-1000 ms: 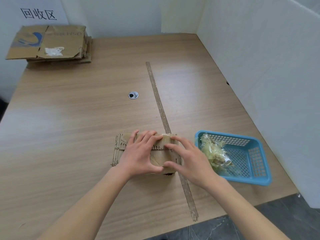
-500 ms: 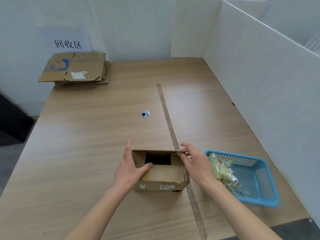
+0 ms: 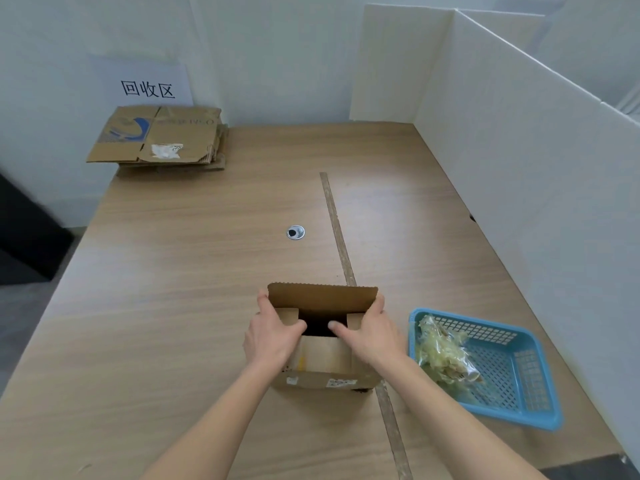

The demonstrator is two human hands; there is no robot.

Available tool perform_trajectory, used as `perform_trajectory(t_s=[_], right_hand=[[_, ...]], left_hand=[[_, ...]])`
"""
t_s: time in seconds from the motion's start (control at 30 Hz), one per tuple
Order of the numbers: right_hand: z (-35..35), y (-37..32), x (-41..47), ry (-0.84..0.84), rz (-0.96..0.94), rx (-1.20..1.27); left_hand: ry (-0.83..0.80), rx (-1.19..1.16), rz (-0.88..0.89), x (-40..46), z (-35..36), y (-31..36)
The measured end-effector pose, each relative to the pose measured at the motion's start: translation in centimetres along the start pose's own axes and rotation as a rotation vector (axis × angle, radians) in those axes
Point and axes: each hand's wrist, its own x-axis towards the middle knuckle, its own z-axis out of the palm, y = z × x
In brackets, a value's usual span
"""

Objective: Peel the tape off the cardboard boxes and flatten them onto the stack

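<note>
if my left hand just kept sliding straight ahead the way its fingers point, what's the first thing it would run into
Nothing close. The left hand grips the open cardboard box, fingers pointing up the table. Ahead lies bare wood, the stack of flattened cardboard well left of that line. Probably the back wall first, though depth is hard to judge.

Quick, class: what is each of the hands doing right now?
Left hand: grips the left side of the open cardboard box, thumb over the opening.
Right hand: grips the box's right side the same way.
</note>
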Motion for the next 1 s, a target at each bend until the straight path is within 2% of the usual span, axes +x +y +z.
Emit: perform_trajectory(t_s=[0.1, 0.2, 0.27, 0.33, 0.43, 0.53, 0.63, 0.73, 0.9, 0.97, 1.0], right_hand=[[-1.5, -1.1, 1.0, -0.257, 0.111, -0.014], [-4.4, -1.1, 1.8, -0.492, 0.127, 0.222], [-6.3, -0.7, 1.9, -0.461, 0.067, 0.449], [-7.6, -0.2, 2.0, -0.358, 0.019, 0.658], [-8.9, -0.1, 2.7, -0.210, -0.087, 0.735], [-10.1, -0.6, 3.2, -0.155, -0.142, 0.850], [-11.1, -1.5, 2.5, -0.179, -0.161, 0.938], [-10.6, -1.7, 2.4, -0.233, -0.196, 0.903], [-9.1, -0.6, 2.0, -0.404, -0.220, 0.999], [-8.3, -0.5, 1.7, -0.406, -0.177, 0.956], [-7.8, -0.7, 1.7, -0.355, -0.140, 0.922]], left_hand=[[-0.124, -0.085, 0.033, 0.7, -1.2, -0.8], [-0.231, -0.320, -0.022, 1.3, -3.4, -0.8], [-0.202, -0.522, -0.047, 1.8, -5.0, -0.5], [-0.165, -0.616, -0.057, 2.3, -6.5, -0.2], [-0.159, -0.709, -0.010, 2.4, -8.6, 0.9], [-0.229, -0.718, 0.050, 2.6, -9.9, 1.6], [-0.249, -0.768, 0.086, 2.5, -10.4, 1.8], [-0.255, -0.795, 0.103, 2.1, -10.2, 1.6], [-0.357, -0.842, 0.062, 2.3, -9.9, -0.6], [-0.303, -0.867, 0.045, 2.3, -9.5, -1.3], [-0.243, -0.866, 0.036, 2.1, -9.3, -1.4]])
